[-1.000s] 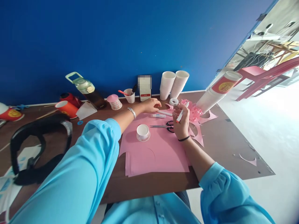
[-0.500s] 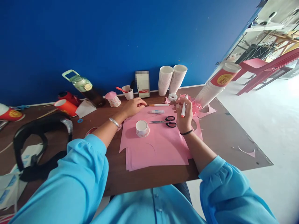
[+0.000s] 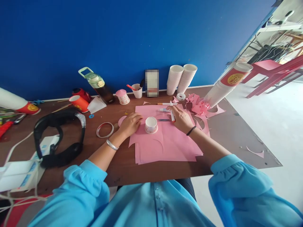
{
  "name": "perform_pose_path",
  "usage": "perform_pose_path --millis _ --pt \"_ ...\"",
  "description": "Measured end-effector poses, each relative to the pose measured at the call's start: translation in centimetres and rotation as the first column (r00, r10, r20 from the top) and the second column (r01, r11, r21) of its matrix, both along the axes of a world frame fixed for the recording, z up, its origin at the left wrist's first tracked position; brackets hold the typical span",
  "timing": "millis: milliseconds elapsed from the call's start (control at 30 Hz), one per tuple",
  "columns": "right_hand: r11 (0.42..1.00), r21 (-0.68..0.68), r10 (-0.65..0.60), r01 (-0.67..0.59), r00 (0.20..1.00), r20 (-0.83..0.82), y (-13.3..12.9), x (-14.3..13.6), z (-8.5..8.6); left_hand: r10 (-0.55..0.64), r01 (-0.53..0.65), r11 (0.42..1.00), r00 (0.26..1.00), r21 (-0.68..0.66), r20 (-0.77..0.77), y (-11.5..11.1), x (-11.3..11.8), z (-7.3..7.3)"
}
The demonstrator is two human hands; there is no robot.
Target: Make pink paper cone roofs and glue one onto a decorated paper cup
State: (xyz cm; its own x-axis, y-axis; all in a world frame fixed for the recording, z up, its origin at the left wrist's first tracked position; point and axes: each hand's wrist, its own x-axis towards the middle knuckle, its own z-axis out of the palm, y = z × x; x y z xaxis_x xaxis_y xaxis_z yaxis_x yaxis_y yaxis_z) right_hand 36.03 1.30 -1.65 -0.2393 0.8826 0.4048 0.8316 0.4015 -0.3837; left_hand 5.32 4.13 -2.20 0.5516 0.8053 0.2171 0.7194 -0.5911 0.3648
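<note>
My right hand [image 3: 181, 119] is closed on a white marker [image 3: 172, 114] with an orange end, over the right part of the pink paper sheets [image 3: 176, 143]. Beneath its fingers lie scissors [image 3: 163, 120], their handles hidden, and a glue stick [image 3: 163, 110]. My left hand [image 3: 130, 124] rests at the left edge of the sheets, its fingers together; whether they grip anything is hidden. Between the hands a white paper cup [image 3: 151, 125] stands upside down on the paper. A second marker [image 3: 163, 103] lies along the sheets' back edge.
Behind stand stacked white cups [image 3: 175, 80], a phone [image 3: 151, 83], a pen cup [image 3: 137, 91], a pink-topped cup [image 3: 122, 96] and a bottle [image 3: 100, 85]. Left are a tape roll [image 3: 104, 130] and a black neck band [image 3: 59, 137]. Pink scraps [image 3: 199, 105] lie right.
My right hand has come down and forward over the scissors, with the marker in it. My left hand has moved back from the far edge toward the sheets' left side. The view has shifted left.
</note>
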Motion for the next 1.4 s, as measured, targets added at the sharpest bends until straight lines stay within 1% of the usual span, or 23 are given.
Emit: perform_pose_path --millis 67,100,167,233,300,433,500,567,767,933,1133,1267,1400 --pt "1.0 -0.002 0.001 -0.001 0.995 0.104 0.3 0.3 1.0 -0.001 0.001 1.0 1.0 0.015 -0.025 -0.4 0.1 -0.3" --pt "1.0 0.0 -0.006 0.006 0.991 0.131 0.5 0.4 1.6 0.0 0.001 1.0 0.999 0.022 -0.035 -0.5 0.1 -0.4" --pt "1.0 0.01 -0.01 0.008 0.988 0.157 1.2 0.3 2.4 0.001 0.001 0.999 0.999 0.034 -0.048 -0.6 0.2 -0.7" --pt "1.0 0.024 -0.01 0.005 0.985 0.173 1.9 0.0 2.5 0.001 0.002 0.999 0.999 0.045 -0.054 -0.5 0.2 -1.0" --pt "1.0 0.03 -0.015 0.009 0.98 0.197 2.7 -0.7 2.0 0.004 -0.001 0.998 0.998 0.055 -0.055 -0.5 0.2 -1.2" --pt "1.0 0.013 -0.009 0.006 0.97 0.244 3.5 -1.7 -0.2 0.0 0.004 0.998 0.999 0.065 -0.054 -0.7 0.2 -1.2" --pt "1.0 0.009 -0.007 0.005 0.967 0.254 3.5 -1.8 -1.1 -0.025 0.029 0.998 0.998 0.062 -0.057 -0.9 0.2 -1.0" --pt "1.0 0.008 0.0 -0.002 0.964 0.267 3.4 -1.8 -1.5 -0.061 0.064 0.996 0.997 0.056 -0.049 -1.0 0.2 -0.9" --pt "0.997 0.024 0.065 -0.075 0.957 0.282 3.6 -2.3 -1.4 -0.154 0.153 0.988 0.987 0.038 0.037 -0.6 -0.3 -1.2" --pt "0.994 0.038 0.091 -0.105 0.958 0.272 3.8 -3.4 -1.9 -0.168 0.166 0.986 0.984 0.027 0.057 -0.5 -0.6 -1.3" --pt "0.993 0.116 0.004 -0.03 0.976 0.22 3.0 -3.6 -2.0 -0.136 0.135 0.991 0.991 0.019 0.019 -0.7 -0.5 -1.1" --pt "0.987 0.155 -0.062 0.036 0.984 0.17 3.1 -3.2 -1.9 -0.128 0.128 0.992 0.991 -0.001 0.028 -0.5 -0.7 -1.2" --pt "0.981 0.182 -0.096 0.074 0.988 0.117 3.4 -2.7 -2.1 -0.13 0.131 0.991 0.99 -0.003 0.05 -0.4 -0.8 -1.4"
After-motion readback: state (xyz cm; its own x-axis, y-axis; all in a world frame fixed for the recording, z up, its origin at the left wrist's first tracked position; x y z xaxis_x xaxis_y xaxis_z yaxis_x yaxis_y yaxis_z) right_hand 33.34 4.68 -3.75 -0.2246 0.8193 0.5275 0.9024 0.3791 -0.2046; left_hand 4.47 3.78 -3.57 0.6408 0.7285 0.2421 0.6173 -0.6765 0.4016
